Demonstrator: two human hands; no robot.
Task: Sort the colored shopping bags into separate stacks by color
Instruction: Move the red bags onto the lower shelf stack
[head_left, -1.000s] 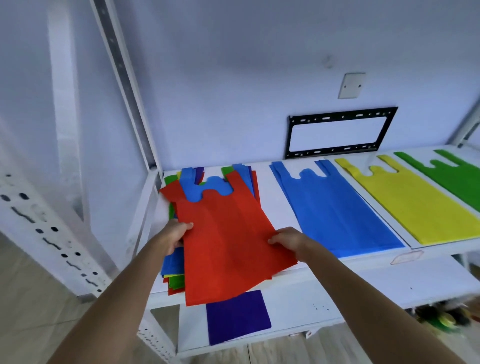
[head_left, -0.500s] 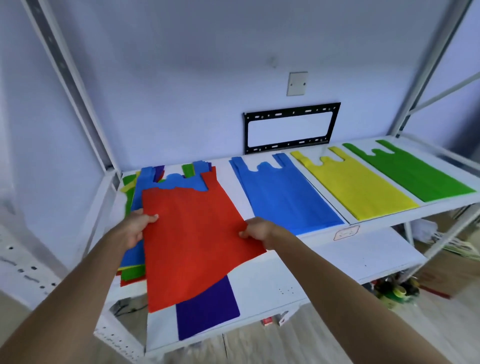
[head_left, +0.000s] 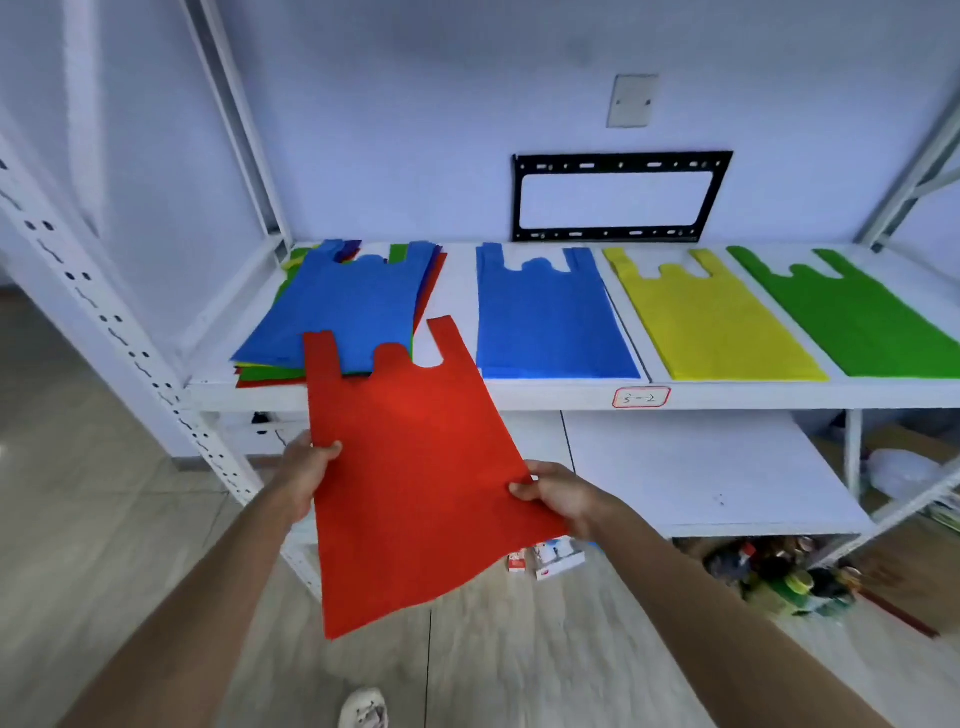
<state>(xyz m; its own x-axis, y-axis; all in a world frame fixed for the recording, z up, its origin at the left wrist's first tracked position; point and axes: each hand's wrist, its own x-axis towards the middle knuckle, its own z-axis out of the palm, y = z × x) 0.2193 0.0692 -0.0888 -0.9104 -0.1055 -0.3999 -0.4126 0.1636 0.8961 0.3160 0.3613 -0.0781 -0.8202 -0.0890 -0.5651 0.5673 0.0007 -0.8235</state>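
A red bag (head_left: 415, 467) hangs in the air in front of the shelf, handles up. My left hand (head_left: 309, 465) pinches its left edge and my right hand (head_left: 561, 493) pinches its right edge. On the white shelf (head_left: 519, 397), at the left, lies a mixed pile (head_left: 343, 312) with a blue bag on top and green, red and yellow edges showing beneath. To its right lie a blue stack (head_left: 545, 317), a yellow stack (head_left: 711, 317) and a green stack (head_left: 852, 312), side by side.
A lower white shelf board (head_left: 701, 467) sits under the right half. White perforated uprights (head_left: 119, 332) frame the left side. Small boxes (head_left: 545, 558) and clutter (head_left: 779, 571) lie on the wooden floor. A black bracket (head_left: 618, 195) hangs on the wall.
Both hands have lifted the red bag off the mixed pile and pulled it back toward me, clear of the shelf. The view has drawn back; the pile's top is now a blue bag.
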